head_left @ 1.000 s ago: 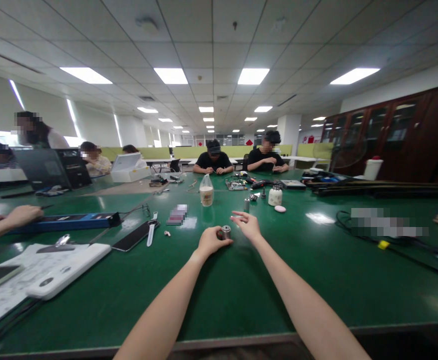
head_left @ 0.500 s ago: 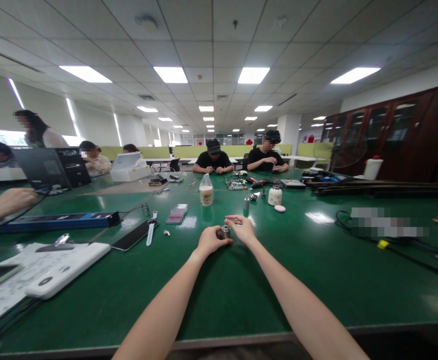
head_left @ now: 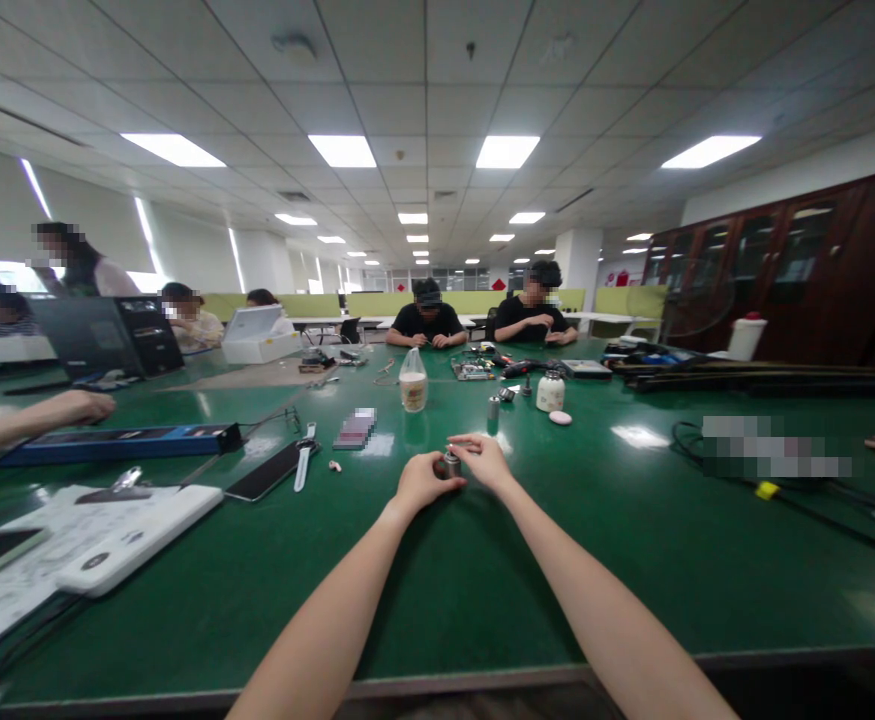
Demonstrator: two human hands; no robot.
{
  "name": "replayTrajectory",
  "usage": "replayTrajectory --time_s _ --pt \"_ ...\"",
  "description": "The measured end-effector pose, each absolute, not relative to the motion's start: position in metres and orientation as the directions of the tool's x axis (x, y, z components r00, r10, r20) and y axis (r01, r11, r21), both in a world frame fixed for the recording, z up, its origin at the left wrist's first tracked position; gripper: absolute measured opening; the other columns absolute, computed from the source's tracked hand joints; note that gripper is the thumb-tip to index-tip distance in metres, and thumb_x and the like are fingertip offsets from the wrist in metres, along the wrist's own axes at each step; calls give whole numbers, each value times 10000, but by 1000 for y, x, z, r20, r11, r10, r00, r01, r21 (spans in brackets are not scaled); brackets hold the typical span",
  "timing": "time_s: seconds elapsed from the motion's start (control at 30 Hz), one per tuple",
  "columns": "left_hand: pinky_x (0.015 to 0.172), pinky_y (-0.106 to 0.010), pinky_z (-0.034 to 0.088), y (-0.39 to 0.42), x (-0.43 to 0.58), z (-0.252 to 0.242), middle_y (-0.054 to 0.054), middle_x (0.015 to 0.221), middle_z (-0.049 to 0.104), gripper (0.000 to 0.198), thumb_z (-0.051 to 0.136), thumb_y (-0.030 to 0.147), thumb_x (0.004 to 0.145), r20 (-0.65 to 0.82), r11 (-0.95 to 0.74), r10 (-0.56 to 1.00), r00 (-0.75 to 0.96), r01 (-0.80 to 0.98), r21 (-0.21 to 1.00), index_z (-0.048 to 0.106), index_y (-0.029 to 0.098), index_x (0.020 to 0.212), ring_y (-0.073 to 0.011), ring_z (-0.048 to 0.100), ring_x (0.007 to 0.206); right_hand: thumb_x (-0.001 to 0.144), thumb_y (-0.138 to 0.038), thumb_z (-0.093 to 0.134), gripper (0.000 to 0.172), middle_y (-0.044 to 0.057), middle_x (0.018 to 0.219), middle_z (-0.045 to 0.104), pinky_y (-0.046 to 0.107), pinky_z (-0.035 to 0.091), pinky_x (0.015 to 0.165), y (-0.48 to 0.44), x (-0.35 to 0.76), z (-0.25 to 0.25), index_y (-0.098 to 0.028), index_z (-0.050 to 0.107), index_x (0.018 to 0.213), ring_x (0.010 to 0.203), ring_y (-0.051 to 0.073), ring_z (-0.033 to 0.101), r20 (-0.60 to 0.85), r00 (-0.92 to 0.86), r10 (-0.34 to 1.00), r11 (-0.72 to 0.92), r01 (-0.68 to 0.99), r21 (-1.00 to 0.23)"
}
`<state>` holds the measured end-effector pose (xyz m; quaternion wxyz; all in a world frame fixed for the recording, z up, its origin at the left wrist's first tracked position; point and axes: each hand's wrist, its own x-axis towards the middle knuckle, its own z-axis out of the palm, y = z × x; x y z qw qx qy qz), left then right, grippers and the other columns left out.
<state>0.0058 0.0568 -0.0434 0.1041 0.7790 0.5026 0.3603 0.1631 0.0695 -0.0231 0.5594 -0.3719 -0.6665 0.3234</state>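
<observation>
A small silver metal cylinder (head_left: 452, 466) stands upright on the green table (head_left: 437, 590). My left hand (head_left: 420, 482) is wrapped round its left side, thumb in front. At its top, my right hand (head_left: 482, 460) has thumb and fingertips pinched together; what they hold there is too small to name. Beyond my right hand stands a second silver cylinder (head_left: 493, 414). A lidded cup in a clear bag (head_left: 413, 390) is behind my left hand.
To the left lie a dark tablet (head_left: 264, 474), a white watch (head_left: 305, 458), an earbud (head_left: 335, 466) and a white power strip (head_left: 141, 540). A white jar (head_left: 550, 391) stands at right, beside a pink lid (head_left: 560, 418). Another person's hand (head_left: 84, 407) is at far left.
My right fingertips have shifted slightly at the cylinder's top. My left hand keeps its grip. The other person's hand at the left has moved right and lower.
</observation>
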Motion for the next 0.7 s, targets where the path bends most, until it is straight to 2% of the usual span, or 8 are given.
replayTrajectory --time_s 0.17,0.4,0.47,0.6,0.7 --pt "576 -246 395 56 6 -43 -28 736 692 444 734 570 613 471 -477 852 229 713 514 670 176 806 -184 630 661 727 -270 682 248 86 965 749 349 560 831 68 160 -24 -179 711 956 908 221 710 512 -75 856 517 112 -849" --pt "585 -245 409 53 7 -38 -32 753 703 456 746 559 599 433 -449 874 222 710 543 697 181 849 -186 637 671 801 -371 593 344 49 586 720 367 561 749 67 168 -16 -131 676 1034 717 242 729 485 51 873 475 136 -870" --pt "593 -249 417 52 7 -38 -35 757 706 462 744 564 596 435 -452 873 222 704 547 699 179 847 -190 639 677 777 -369 623 360 46 603 723 358 560 742 66 170 -15 -133 665 1046 713 240 727 488 69 870 476 140 -868" --pt "595 -254 424 52 7 -38 -36 747 706 445 741 553 605 445 -464 867 225 692 554 697 174 833 -192 640 672 696 -302 719 388 47 766 756 358 553 796 61 165 -16 -179 651 1057 804 226 724 532 6 847 521 189 -832" --pt "570 -250 412 52 7 -37 -34 730 703 426 747 536 604 430 -450 876 220 695 561 695 172 819 -192 641 656 690 -250 721 338 31 757 754 373 547 822 57 160 -15 -196 670 1019 808 220 722 558 -43 829 549 259 -795"
